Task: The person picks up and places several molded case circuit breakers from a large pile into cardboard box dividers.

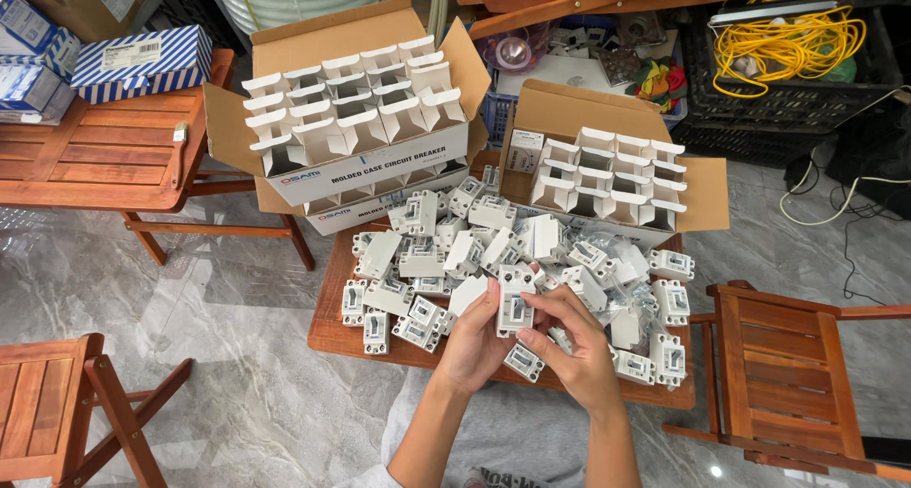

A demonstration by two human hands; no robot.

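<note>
I see both hands lifted over the low wooden slatted counter (332,331). Left hand (472,341) and right hand (569,346) pinch one small white rectangular plastic breaker unit (515,303) between them, fingers closed on its sides. At twelve o'clock lies the heaped pile of white units (493,241). Risk, as I judge: loose pile near the edge, so a nudge could spill pieces onto the marble floor (237,384).

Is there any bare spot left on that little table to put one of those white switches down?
Barely. The table shows bare wood only along its left edge and its near edge by the hands. The middle is heaped with breakers; cartons crowd the back. The wooden bench at left has open slats.
</note>
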